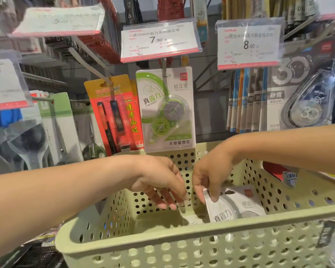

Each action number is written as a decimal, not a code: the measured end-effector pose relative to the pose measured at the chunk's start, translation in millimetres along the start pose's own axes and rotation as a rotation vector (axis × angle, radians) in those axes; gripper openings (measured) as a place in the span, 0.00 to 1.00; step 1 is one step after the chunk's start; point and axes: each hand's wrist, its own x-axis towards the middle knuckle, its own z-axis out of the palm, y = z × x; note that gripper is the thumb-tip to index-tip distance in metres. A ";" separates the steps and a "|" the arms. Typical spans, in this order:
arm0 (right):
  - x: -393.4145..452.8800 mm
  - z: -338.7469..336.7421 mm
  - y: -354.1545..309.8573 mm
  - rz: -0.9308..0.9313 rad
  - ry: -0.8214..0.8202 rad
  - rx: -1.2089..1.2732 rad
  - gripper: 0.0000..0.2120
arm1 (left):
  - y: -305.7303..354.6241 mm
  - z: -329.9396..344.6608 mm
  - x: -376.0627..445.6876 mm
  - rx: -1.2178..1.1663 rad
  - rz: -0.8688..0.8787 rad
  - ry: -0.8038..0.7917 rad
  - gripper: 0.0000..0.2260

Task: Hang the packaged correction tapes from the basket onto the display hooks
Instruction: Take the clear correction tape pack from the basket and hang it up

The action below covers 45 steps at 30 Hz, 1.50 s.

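A pale green perforated plastic basket (pixel 201 246) holds a clear-and-white packaged correction tape (pixel 233 206) near its right wall. The right hand (pixel 211 175) pinches the pack's upper left corner between its fingers (pixel 213 197). The left hand (pixel 159 182) hangs beside it, fingers loosely spread, holding nothing.

Packaged tape (pixel 232 206) tilted in basket (pixel 182 246)

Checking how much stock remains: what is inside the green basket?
Inside the basket a correction tape pack leans tilted, pinched by the right hand. Another pack lies flat beneath. The left hand hovers open. The near wall hides the remaining floor.
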 end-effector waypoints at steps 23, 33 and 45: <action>-83.2 13.0 -26.6 -0.299 0.878 0.897 0.21 | 6.2 -7.4 -58.7 -0.396 0.418 0.172 0.09; -94.4 49.3 -39.0 -0.336 0.758 1.101 0.23 | 13.4 -7.3 -82.4 -0.532 0.656 0.434 0.13; -128.9 66.1 -15.4 -0.186 0.786 1.024 0.11 | 34.0 -12.9 -89.4 0.780 0.729 1.151 0.20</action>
